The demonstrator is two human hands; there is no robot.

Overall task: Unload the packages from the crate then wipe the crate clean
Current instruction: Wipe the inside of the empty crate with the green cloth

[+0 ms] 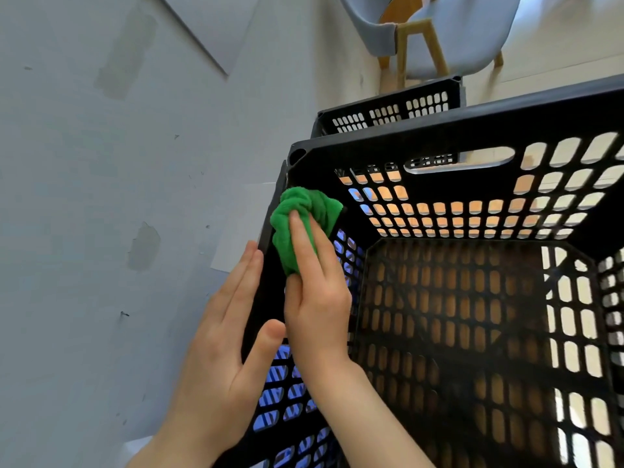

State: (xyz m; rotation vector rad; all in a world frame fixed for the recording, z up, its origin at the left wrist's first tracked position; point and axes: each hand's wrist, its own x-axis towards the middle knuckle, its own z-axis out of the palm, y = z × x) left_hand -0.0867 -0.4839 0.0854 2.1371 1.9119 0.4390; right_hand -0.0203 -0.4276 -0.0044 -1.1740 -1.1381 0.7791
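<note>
**Cloth on inner left wall, far corner of crate**

Crate: black moulded plastic and square in plan. It fills the right and lower parts of the frame, and you look down into it. The walls and floor are a lattice of rounded slots. The far wall has one long oval handle cut-out under a smooth, solid rim. Amber shows through the floor slots and blue through the left-wall slots.

Your right hand is inside the crate at centre frame. Two fingers lie long and straight over a green cloth. The cloth is soft and nubbly, and it is bunched into a wrinkled wad. It is pressed to the inner face of the left wall, just below the far-left corner of the rim. Its lower end goes in between your thumb and forefinger, where it is pinched.

Your left hand is at lower centre-left. Its fingers are straight and held together, flat on the outer face of the same wall. The thumb is laid across the rim and touches the wrist side of the right hand.

A second crate sits just behind the first at top centre, with the same black slotted plastic. At upper right is a chair with a pale blue shell and light wooden legs, on a pale floor. The left half of the frame is a matt grey surface, scuffed and patched, with a white sheet beside the crate wall.
</note>
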